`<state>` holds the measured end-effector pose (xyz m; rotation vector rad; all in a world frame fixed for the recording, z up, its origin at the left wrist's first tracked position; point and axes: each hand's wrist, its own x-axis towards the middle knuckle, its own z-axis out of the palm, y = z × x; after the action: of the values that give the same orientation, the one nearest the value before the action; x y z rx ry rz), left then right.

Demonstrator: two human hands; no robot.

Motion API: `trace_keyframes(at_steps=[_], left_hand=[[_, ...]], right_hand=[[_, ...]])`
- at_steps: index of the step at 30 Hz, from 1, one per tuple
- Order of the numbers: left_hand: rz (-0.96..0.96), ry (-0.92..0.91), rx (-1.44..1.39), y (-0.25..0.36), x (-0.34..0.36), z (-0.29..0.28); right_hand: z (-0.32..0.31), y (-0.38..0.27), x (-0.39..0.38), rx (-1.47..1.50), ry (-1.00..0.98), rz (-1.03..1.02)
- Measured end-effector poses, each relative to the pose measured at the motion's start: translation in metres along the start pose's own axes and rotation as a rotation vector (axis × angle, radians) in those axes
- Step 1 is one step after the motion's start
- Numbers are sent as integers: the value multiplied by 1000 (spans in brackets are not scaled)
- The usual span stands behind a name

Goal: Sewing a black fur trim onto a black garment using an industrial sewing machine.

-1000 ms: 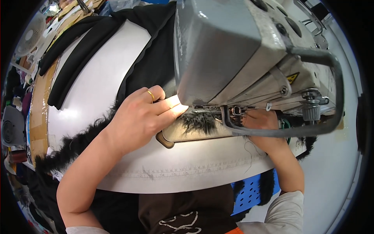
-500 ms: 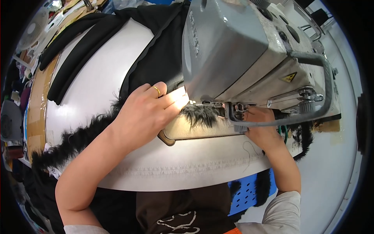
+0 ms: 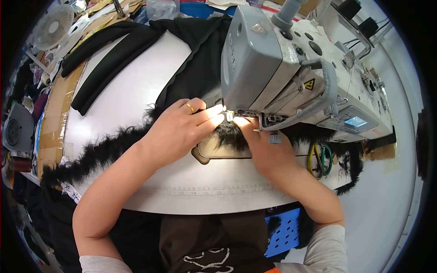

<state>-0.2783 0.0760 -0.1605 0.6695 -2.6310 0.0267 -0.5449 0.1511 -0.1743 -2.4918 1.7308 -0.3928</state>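
Black fabric [image 3: 189,75] lies at the left of a grey and white sewing machine [image 3: 255,54], and a strip of black fur trim [image 3: 107,148] runs along its near edge toward the needle area. My left hand [image 3: 180,129], with a ring on one finger, presses its closed fingers on the fur trim just left of the presser foot [image 3: 243,113]. From the right, my right hand [image 3: 271,150] reaches under the machine head, fingertips gripping the trim beside the needle. The machine's guard bar partly covers this hand. Bright light falls on the fingertips of both hands.
Green and yellow-handled scissors [image 3: 320,160] lie right of my right hand. Two black fabric tubes [image 3: 107,63] rest at the left of the white table [image 3: 218,200]. Below the table edge is a blue perforated basket [image 3: 284,232]. A fan [image 3: 53,27] stands far left.
My right hand has moved left from the right side of the machine head to the needle, beside my left hand. The scissors came into clearer view. The left hand keeps its hold.
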Motion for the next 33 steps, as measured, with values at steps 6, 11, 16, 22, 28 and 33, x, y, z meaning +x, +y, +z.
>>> trace_keyframes(at_steps=[6, 11, 16, 22, 28, 33], left_hand=[[11, 4, -19, 2, -18, -13], [-6, -18, 1, -3, -13, -13], [-9, -30, 42, 2, -11, -12], [20, -124, 66, 12, -4, -16], [6, -115, 54, 10, -1, -11], [-2, -70, 74, 12, 0, -10]], right_hand=[[-29, 15, -5, -87, -76, -267], [-34, 16, 6, -12, -35, -360], [-26, 43, 4, -152, -18, -365], [-38, 53, -3, -13, 156, -334], [-35, 57, -1, 9, 192, -298], [-31, 68, -14, -6, 51, -228]])
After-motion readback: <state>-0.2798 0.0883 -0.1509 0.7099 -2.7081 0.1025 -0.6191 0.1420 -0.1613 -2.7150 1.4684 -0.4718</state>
